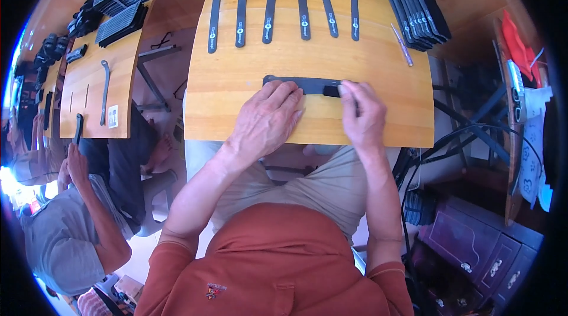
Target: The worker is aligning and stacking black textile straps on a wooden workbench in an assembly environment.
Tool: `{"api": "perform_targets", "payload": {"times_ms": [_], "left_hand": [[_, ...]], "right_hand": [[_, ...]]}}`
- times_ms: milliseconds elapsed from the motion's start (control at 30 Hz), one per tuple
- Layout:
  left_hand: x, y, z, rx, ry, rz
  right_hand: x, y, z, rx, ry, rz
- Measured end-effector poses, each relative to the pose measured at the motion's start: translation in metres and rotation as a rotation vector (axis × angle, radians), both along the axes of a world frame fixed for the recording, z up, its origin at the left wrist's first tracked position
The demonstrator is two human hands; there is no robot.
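Note:
A dark grey strap [315, 86] with a rounded head at its left end lies crosswise near the front of the wooden table [236, 109]. My left hand [266, 116] rests flat over the strap's left part, fingers stretched out and pressing it down. At the strap's right end, my right hand [364, 112] is closed in a pinch by a short black piece [332, 91], which lies along the strap. The fingers partly hide that end. Farther back, several similar straps [270, 11] lie lengthwise in a spaced row, each with a small pale print near its lower end.
A purple pen-like tool [402, 47] lies at the right, below stacked bundles of black straps [417, 8]. On the left, a co-worker's hand [76, 165] holds a strap at another table [89, 121]. Dark cabinets [473, 245] and a hanging cable [405, 209] are at my right.

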State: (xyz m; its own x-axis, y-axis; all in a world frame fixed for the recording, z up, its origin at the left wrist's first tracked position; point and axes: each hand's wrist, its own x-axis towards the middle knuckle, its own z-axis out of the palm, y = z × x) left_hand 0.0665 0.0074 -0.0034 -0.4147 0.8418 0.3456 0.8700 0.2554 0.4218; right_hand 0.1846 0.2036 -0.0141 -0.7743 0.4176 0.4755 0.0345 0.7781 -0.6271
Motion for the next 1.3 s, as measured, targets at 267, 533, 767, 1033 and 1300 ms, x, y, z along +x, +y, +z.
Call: {"api": "perform_targets", "payload": {"times_ms": [267, 533, 767, 1033, 1300], "left_hand": [[0.006, 0.000, 0.000, -0.042, 0.071, 0.024], [0.009, 0.002, 0.002, -0.027, 0.068, 0.028], [0.016, 0.006, 0.003, 0.009, 0.111, 0.038], [0.092, 0.020, 0.038, 0.357, -0.387, -0.209], [0.100, 0.000, 0.042, 0.451, -1.378, -0.064]], "right_hand": [[0.047, 0.061, -0.002, -0.006, -0.094, -0.341], [0.124, 0.142, 0.000, 0.094, -0.011, -0.868], [0.133, 0.082, 0.053, -0.066, 0.245, -0.692], [0.096, -0.048, 0.086, -0.063, 0.099, -0.004], [0.085, -0.033, 0.071, -0.146, 0.061, 0.287]]}}
